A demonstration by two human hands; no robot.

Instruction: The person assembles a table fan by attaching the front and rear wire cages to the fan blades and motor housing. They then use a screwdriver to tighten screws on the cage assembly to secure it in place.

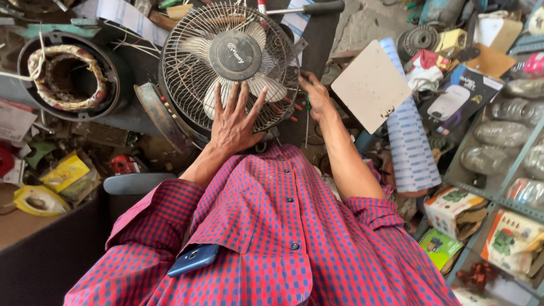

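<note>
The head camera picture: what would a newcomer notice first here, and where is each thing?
First comes the round wire-guarded fan at top centre, with pale blades and a dark hub. The left hand lies spread flat on its grille, while the right hand grips the guard's right edge. Next is the red and blue checked shirt filling the bottom, and the copper-wound motor ring at upper left.

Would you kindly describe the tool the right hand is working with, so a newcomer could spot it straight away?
Start at the round wire-caged fan in the middle, where the left hand lies flat on the grille. At the cage's right edge, the right hand closes on a screwdriver. Only its green handle and thin shaft hanging below the fist show, unlike the black-handled tool above the fan.
</note>
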